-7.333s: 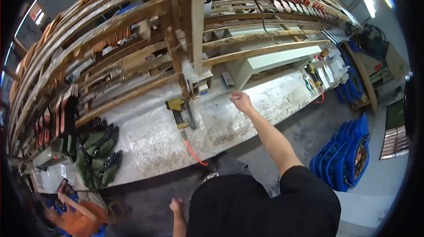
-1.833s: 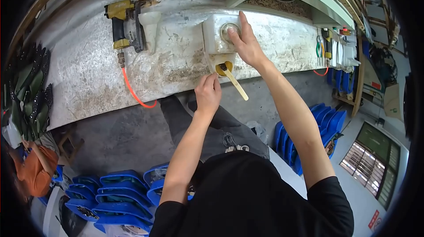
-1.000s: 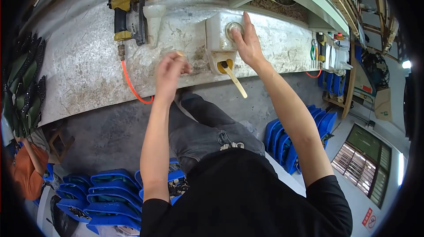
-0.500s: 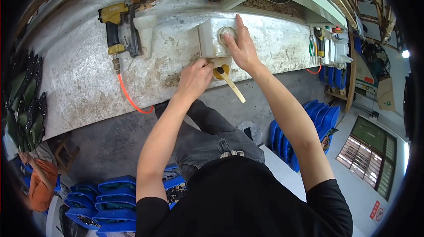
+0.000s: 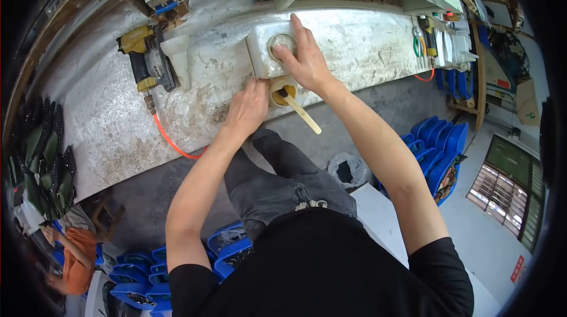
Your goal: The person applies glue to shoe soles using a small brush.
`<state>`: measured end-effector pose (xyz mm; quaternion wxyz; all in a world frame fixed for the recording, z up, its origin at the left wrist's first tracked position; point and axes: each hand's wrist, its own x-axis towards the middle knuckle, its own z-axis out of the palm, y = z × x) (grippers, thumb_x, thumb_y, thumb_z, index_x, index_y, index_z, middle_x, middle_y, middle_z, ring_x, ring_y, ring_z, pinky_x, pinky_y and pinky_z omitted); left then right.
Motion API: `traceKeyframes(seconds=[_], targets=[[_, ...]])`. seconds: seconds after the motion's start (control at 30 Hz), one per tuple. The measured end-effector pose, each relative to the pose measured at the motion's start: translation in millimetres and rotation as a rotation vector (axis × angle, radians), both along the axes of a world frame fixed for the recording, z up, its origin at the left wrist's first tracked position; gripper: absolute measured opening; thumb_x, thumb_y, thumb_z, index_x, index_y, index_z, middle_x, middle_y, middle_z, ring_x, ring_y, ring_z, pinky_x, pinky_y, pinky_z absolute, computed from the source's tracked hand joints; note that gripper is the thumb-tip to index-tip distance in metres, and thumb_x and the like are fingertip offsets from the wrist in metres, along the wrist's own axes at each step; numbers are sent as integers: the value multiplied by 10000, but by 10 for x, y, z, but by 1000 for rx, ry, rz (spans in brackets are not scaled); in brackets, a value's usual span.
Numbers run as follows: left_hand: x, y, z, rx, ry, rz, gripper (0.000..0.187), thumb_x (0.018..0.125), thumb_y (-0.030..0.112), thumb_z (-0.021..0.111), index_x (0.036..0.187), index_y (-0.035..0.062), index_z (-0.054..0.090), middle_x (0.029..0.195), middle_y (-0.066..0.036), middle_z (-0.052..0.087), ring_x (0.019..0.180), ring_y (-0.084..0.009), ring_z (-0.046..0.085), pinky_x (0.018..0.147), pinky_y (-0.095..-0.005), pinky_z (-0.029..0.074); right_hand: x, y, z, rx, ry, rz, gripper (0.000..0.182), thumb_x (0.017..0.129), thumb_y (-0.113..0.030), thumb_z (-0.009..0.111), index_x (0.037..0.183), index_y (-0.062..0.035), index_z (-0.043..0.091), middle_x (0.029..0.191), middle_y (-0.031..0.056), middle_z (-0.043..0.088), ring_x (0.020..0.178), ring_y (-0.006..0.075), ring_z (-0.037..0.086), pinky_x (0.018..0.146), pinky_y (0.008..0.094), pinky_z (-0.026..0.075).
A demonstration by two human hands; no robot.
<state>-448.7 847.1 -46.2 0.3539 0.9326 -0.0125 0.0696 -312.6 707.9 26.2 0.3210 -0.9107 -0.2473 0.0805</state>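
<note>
A white plastic jug with a round ringed opening or cap stands at the near part of the bench. My right hand grips its right side, fingers stretched along the edge and thumb over the round part. Just in front of the jug, at the bench edge, is a small cup with a yellow-brown substance inside. A brush with a pale wooden handle leans out of the cup towards me. My left hand is closed at the cup's left side; its fingertips are partly hidden.
A yellow-black air nailer with an orange hose lies left on the bench, beside a whitish plastic piece. Dark green parts pile at far left. Blue bins stand on the floor. A person in orange is lower left.
The camera view has shifted, so the bench things sit differently in it. Both hands keep their places at the jug and cup; more of the cup's inside shows now.
</note>
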Motion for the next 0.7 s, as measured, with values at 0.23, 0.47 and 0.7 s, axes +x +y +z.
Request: traceKeyframes(seconds=[0.23, 0.47, 0.7], targets=[[-98, -30, 226, -1409, 332, 415, 130, 1042, 101, 522, 1113, 25, 600, 998, -152, 657, 878, -247, 682, 733, -378, 558, -38, -55, -4, -12, 33, -16, 807, 1028, -465, 570, 1613, -10, 252, 1397, 269, 500, 1215, 399, 550, 1054, 461, 442], [-147, -126, 343, -1957, 285, 562, 149, 1075, 132, 510, 1157, 34, 587, 1088, -147, 680, 961, -214, 667, 785, -340, 535, 7, -11, 25, 19, 24, -11, 812, 1025, -470, 572, 1613, -12, 250, 1415, 269, 486, 1221, 402, 548, 1051, 466, 447], [-122, -258, 510, -1926, 203, 735, 149, 1062, 125, 518, 1171, 52, 590, 1107, -160, 684, 968, -249, 664, 819, -348, 515, 17, -7, 21, 16, 42, -11, 807, 1026, -468, 569, 1618, -24, 245, 1435, 269, 473, 1250, 411, 538, 1068, 468, 442]])
